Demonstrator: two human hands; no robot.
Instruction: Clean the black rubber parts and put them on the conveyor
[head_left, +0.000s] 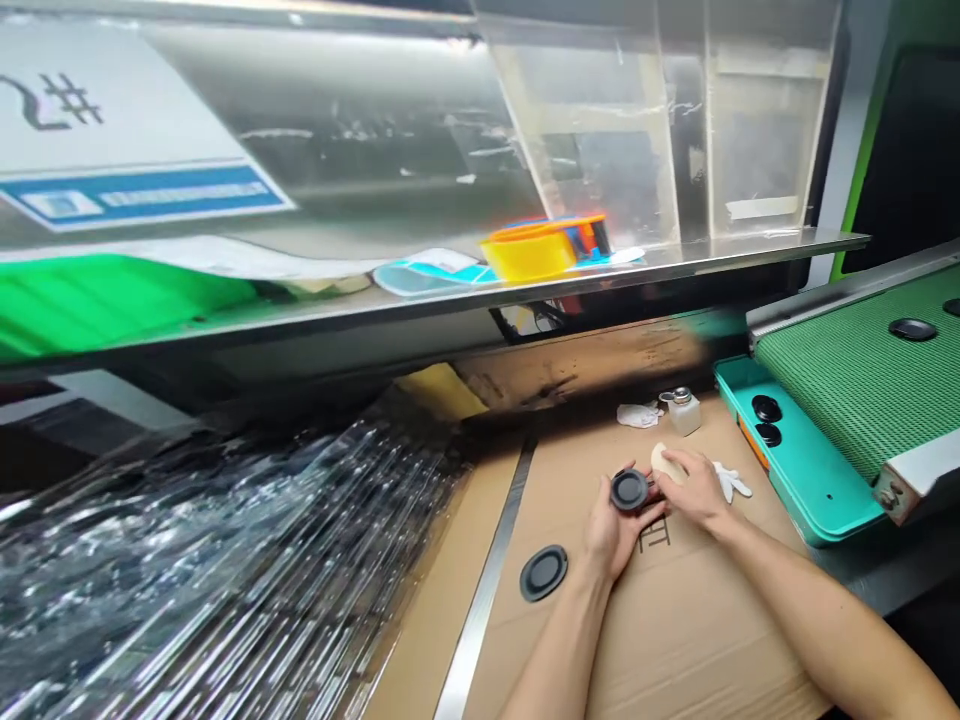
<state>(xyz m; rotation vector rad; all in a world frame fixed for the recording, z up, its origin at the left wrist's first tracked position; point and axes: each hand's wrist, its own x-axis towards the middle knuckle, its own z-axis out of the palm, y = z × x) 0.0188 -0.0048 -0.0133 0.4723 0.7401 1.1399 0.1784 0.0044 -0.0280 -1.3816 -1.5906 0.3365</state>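
Observation:
My left hand [611, 530] is closed around a round black disc-shaped part [629, 489], held just above the cardboard sheet [675, 620]. My right hand [694, 488] touches the same part from the right, with a cream-coloured cloth or pad [664, 459] pinched under its fingers. A second black disc [544, 573] lies flat on the cardboard to the left of my left wrist.
A teal tray [810, 480] at the right holds two black discs [766, 420]. Behind it runs a green conveyor belt [847, 380] carrying another disc [912, 329]. A small bottle [683, 410] and crumpled tissue [637, 414] sit behind my hands. Stacked clear plastic [210, 560] fills the left.

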